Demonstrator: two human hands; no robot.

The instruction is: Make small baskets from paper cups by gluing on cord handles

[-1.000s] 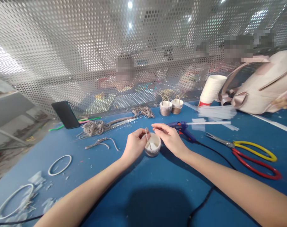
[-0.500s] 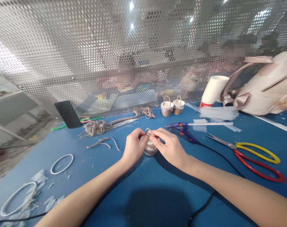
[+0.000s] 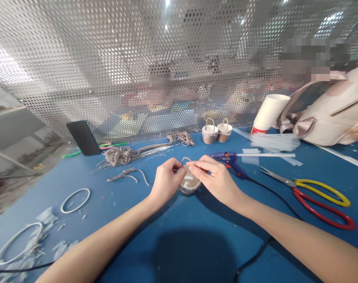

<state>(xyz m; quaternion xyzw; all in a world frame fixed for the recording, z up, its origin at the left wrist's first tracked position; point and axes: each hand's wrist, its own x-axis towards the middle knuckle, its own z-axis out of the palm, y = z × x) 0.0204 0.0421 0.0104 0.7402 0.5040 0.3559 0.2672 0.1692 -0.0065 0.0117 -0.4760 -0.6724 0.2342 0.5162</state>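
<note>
Close in front of me, a small round cup basket (image 3: 190,184) sits on the blue table, its pale inside facing me. A thin greyish cord handle (image 3: 187,158) arches over its far rim. My left hand (image 3: 167,177) pinches the handle's left side between thumb and finger. From the right, my right hand (image 3: 214,175) pinches the other side of the cord, its fingertips near those of the left. Part of the rim and the cord ends are hidden by my fingers.
Two finished-looking little baskets (image 3: 210,135) stand at the back. A blue glue gun (image 3: 230,160), large scissors (image 3: 290,183), stacked paper cups (image 3: 271,112) and a bag (image 3: 332,114) lie rightward. Leftward are cord bundles (image 3: 120,156), a phone (image 3: 83,137) and white rings (image 3: 75,201).
The basket's opening now shows more fully between my hands. My right hand has shifted slightly right and up, and both hands still pinch the cord. The view has moved a little.
</note>
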